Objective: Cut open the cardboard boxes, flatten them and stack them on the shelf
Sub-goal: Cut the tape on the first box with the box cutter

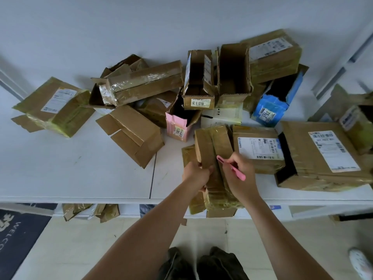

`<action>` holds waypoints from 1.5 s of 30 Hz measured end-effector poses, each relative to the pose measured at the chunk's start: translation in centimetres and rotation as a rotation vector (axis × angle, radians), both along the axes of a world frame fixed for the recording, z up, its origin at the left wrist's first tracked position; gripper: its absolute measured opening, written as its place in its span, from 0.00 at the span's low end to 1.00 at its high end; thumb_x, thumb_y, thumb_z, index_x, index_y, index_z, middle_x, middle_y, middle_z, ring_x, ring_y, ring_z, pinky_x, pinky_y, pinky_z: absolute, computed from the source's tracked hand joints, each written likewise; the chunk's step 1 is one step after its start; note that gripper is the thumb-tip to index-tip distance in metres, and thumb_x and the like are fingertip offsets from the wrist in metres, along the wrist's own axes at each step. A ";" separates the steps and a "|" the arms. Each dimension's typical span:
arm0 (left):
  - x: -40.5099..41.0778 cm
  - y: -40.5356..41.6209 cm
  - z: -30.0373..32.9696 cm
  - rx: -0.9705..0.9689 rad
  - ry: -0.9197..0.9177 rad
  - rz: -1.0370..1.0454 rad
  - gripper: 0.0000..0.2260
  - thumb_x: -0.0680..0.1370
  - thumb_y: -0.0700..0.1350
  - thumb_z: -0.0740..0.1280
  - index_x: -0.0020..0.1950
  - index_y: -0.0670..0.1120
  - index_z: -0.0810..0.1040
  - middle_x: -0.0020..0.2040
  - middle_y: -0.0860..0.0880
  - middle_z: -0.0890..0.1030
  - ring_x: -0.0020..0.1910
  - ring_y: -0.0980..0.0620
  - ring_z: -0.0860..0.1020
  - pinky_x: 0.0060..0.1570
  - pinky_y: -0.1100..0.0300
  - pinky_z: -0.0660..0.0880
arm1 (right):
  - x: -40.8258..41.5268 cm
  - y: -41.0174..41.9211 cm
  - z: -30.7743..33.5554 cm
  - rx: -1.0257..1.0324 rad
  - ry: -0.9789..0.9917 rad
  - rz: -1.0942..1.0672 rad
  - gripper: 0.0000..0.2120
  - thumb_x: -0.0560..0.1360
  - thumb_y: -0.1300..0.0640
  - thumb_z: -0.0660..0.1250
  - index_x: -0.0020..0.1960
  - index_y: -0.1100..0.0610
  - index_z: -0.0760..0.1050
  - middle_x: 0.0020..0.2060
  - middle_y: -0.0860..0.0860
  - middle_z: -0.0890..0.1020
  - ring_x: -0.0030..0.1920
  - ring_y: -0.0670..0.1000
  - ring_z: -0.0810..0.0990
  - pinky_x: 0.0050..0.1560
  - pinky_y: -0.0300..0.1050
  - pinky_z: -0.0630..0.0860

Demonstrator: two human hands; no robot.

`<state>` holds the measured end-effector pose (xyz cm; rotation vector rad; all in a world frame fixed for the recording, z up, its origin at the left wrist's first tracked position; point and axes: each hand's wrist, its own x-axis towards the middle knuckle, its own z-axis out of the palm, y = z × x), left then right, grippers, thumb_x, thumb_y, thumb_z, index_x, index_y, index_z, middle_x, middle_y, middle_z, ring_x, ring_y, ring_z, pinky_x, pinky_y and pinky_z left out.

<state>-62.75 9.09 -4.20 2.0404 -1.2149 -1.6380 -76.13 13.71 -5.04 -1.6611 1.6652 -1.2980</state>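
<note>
My left hand [196, 174] grips the taped box [214, 158], right hand [241, 172] pinches the pink cutter [232, 167] at its seam — a slip risks slicing left fingers — box overhangs the bench [80, 178].

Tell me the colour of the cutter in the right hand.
The cutter is pink; the right hand grips it. The head view shows it.

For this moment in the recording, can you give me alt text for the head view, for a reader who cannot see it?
A person's left hand grips a taped cardboard box at the near edge of a white table while the right hand holds a pink cutter with its tip against the box's top. Many more boxes, some open, one blue and one pink, crowd the table behind.
</note>
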 end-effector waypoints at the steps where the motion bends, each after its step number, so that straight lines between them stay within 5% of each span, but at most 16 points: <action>1: 0.0 0.0 -0.1 -0.008 -0.003 0.001 0.17 0.78 0.52 0.70 0.63 0.45 0.76 0.49 0.45 0.82 0.40 0.46 0.84 0.39 0.51 0.84 | 0.0 0.6 0.0 -0.006 0.004 0.000 0.10 0.76 0.68 0.64 0.37 0.62 0.70 0.27 0.53 0.71 0.27 0.50 0.71 0.27 0.42 0.66; 10: 0.0 0.0 -0.1 -0.013 0.030 0.029 0.14 0.76 0.50 0.72 0.58 0.46 0.77 0.49 0.46 0.82 0.43 0.45 0.84 0.37 0.50 0.84 | -0.2 6.8 -0.2 -0.014 0.060 -0.035 0.06 0.73 0.65 0.65 0.37 0.62 0.70 0.29 0.51 0.73 0.27 0.46 0.71 0.27 0.36 0.67; 15: -0.1 0.2 -0.2 -0.030 0.047 0.057 0.11 0.76 0.48 0.72 0.56 0.46 0.77 0.48 0.47 0.82 0.44 0.45 0.83 0.39 0.49 0.84 | 0.0 9.3 -0.1 0.003 0.092 -0.037 0.08 0.71 0.73 0.69 0.41 0.64 0.73 0.31 0.53 0.72 0.29 0.47 0.70 0.26 0.38 0.66; 20: -0.2 0.2 0.0 -0.036 0.053 0.073 0.08 0.77 0.47 0.72 0.52 0.46 0.77 0.47 0.45 0.82 0.43 0.44 0.84 0.39 0.46 0.84 | 0.4 10.3 0.8 -0.012 0.092 -0.029 0.07 0.70 0.73 0.67 0.40 0.63 0.73 0.33 0.49 0.71 0.30 0.46 0.69 0.29 0.30 0.64; 27: -0.3 0.2 0.3 -0.036 0.036 0.059 0.11 0.77 0.47 0.72 0.56 0.45 0.77 0.47 0.46 0.82 0.42 0.44 0.84 0.35 0.52 0.83 | 0.0 12.5 1.0 -0.012 0.046 -0.026 0.08 0.69 0.75 0.67 0.38 0.65 0.71 0.31 0.53 0.72 0.30 0.50 0.69 0.27 0.44 0.67; 34: -0.3 0.1 0.5 0.014 0.072 0.051 0.15 0.78 0.45 0.70 0.63 0.42 0.74 0.55 0.42 0.81 0.48 0.42 0.83 0.46 0.44 0.83 | -1.7 14.8 1.3 -0.010 -0.201 -0.230 0.06 0.76 0.55 0.66 0.43 0.56 0.71 0.31 0.49 0.77 0.26 0.43 0.73 0.27 0.33 0.67; 38: -0.9 1.1 0.8 0.106 0.089 0.048 0.23 0.80 0.45 0.68 0.71 0.40 0.65 0.63 0.37 0.76 0.45 0.37 0.83 0.31 0.51 0.82 | -2.5 14.3 0.9 0.011 -0.213 -0.362 0.13 0.78 0.46 0.61 0.53 0.55 0.72 0.37 0.47 0.77 0.33 0.44 0.77 0.31 0.31 0.70; 42: -2.6 3.4 0.7 0.137 0.155 0.093 0.23 0.81 0.42 0.64 0.74 0.43 0.59 0.65 0.40 0.70 0.37 0.37 0.83 0.27 0.53 0.80 | -2.2 13.1 -0.1 0.033 -0.244 -0.437 0.04 0.80 0.48 0.61 0.53 0.47 0.70 0.34 0.50 0.77 0.33 0.47 0.77 0.33 0.35 0.73; 45: -2.5 4.1 0.4 -0.044 0.050 0.090 0.39 0.77 0.44 0.71 0.78 0.49 0.49 0.73 0.40 0.61 0.53 0.38 0.80 0.40 0.48 0.83 | -2.3 12.3 -0.7 0.036 -0.353 -0.477 0.06 0.81 0.54 0.62 0.56 0.54 0.72 0.37 0.56 0.79 0.35 0.58 0.79 0.35 0.52 0.78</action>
